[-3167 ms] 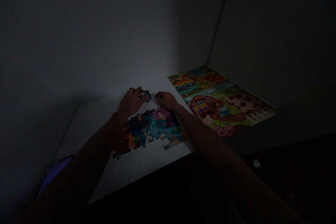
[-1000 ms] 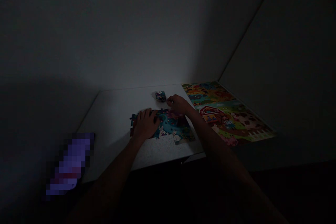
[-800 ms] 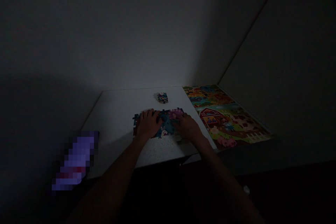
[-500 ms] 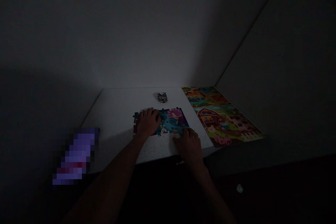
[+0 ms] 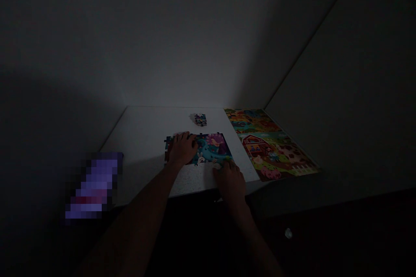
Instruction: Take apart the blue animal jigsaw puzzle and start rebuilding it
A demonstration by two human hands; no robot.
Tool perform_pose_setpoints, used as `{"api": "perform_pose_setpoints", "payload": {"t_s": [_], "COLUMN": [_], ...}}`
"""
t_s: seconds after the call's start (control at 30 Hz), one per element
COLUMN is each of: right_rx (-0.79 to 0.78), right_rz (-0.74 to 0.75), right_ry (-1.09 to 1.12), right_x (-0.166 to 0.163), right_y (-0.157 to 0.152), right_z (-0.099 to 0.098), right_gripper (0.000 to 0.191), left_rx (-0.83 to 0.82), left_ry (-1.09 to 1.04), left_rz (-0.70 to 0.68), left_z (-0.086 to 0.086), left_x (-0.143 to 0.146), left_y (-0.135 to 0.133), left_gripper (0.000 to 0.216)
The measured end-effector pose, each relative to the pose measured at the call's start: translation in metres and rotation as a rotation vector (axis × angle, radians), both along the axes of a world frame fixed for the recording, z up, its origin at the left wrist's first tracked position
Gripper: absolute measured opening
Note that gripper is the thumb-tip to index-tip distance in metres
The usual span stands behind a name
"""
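A partly joined jigsaw puzzle [image 5: 208, 149] with a rabbit, a teal stream and a purple patch lies on the white table. My left hand [image 5: 183, 149] rests flat over its left part, fingers spread. At the lower right corner, my right hand [image 5: 230, 179] has its thumb and bent fingers around a puzzle piece [image 5: 217, 165] with a pale figure. That piece is partly hidden by the fingers, and I cannot tell whether it is joined to the rest. Beyond the puzzle stands a small stack of puzzle pieces [image 5: 200, 119].
Two colourful picture sheets lie along the table's right side: a farm scene [image 5: 273, 151] in front and another animal scene [image 5: 251, 120] behind. A blurred-out purple object [image 5: 97, 181] is at the left edge. Walls [image 5: 182, 52] enclose the back and right. The light is dim.
My right hand has shifted slightly left and down along the corner, uncovering a bit more of the puzzle there. My left hand stays on the puzzle. The view has turned slightly.
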State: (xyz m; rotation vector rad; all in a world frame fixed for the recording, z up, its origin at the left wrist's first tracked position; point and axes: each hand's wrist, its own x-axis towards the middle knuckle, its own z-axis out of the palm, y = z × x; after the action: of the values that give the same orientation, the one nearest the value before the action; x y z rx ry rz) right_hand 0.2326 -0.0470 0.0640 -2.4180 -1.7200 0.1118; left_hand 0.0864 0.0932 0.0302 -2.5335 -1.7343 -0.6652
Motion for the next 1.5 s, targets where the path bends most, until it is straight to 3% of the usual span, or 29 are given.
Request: {"api": "perform_pose_setpoints", "payload": {"t_s": [0.73,0.93,1.03,1.17,1.37,1.5], "right_rx": [-0.028,0.104,0.129,0.102,0.27,0.276], "right_rz": [-0.009,0.055,0.009,-0.119,-0.148,-0.165], "right_ry": [0.114,0.066,0.071,0.255,0.712,0.921], "right_x": [0.003,0.014,0.02,0.026,0.034,0.036], "right_y": [-0.002,-0.006,-0.006,-0.005,-0.002,-0.001], "right_z": [0.02,0.014,0.01,0.006,-0.002,0.002], "right_gripper": [0.033,0.034,0.035,0.038,0.047,0.052], "left_rx": [-0.011,-0.012,-0.001,0.01,-0.007,-0.003], "left_ry": [-0.028,-0.033,-0.006,-0.006,0.005,0.023], "left_rz": [-0.009,-0.008,-0.003,-0.008,0.01,0.014], "left_z": [0.001,0.001,0.0,0.0,0.001,0.0], "left_x": [0.0,0.0,0.001,0.001,0.001,0.001], "left_y": [-0.001,-0.001,0.0,-0.001,-0.002,0.0], "left_gripper": [0.037,0.038,0.039,0.038,0.038,0.038]}}
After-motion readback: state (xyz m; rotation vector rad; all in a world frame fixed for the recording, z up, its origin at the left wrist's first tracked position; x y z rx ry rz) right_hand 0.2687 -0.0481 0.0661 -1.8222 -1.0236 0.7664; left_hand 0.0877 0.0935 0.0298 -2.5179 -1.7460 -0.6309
